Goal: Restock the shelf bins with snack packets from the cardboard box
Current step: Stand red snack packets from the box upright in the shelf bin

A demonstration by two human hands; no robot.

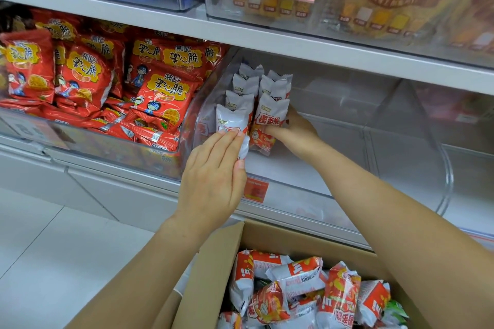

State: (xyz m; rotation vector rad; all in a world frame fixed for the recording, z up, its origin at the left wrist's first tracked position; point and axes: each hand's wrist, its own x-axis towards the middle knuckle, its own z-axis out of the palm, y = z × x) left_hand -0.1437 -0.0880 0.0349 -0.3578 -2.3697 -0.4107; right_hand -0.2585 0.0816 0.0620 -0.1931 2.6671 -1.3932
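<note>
Left grip (213,165) flat, fingers straight and together, pressing the front packet (232,121) of the left row back against its neighbours; nothing clasped. Right grip (290,131) curled round the lower part of the front packet (270,120) of the right row, thumb side hidden behind the wrapper, apparently steadying it upright. Two short rows of white-and-red snack packets standing on end, side by side, tucked into the left front corner of the clear bin (401,157) on the middle shelf (267,35). Most of that bin bare to the right, so plenty left to fill. Pressing from the front and holding at the side likely meant to keep the rows tight and stop them toppling forward. Cardboard box (219,256) below the shelf edge, flap open, heaped with more of the same packets (307,288) lying loose. Neighbouring bin at left packed with red packets (160,93). Orange price tag (255,190) on the bin's front lip, print too small to read.
</note>
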